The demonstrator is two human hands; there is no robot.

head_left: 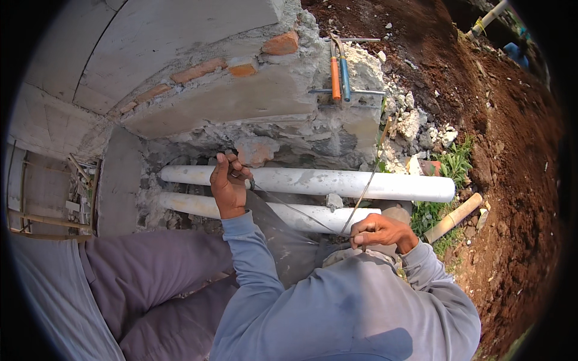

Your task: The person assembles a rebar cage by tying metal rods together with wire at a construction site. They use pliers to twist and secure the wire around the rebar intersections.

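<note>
A thin dark wire [290,204] runs slantwise between my two hands. My left hand [230,183] is raised over the white pipes with its fingers curled, closed at the wire's upper left end. Lower on the right, my right hand [380,231] pinches the other end close to my body. A second thin strand [365,192] rises from near my right fingers toward the rubble. Behind the wire lie the upper white pipe [361,183] and the lower white pipe [295,218], side by side. What sits inside my left fingers is partly hidden.
Pincers [340,75] with an orange and a blue handle rest on the broken concrete block [289,102]. Another person's purple trousers [156,277] are close on my left. A bamboo piece [453,218] lies by the pipe ends, beside reddish soil [518,180].
</note>
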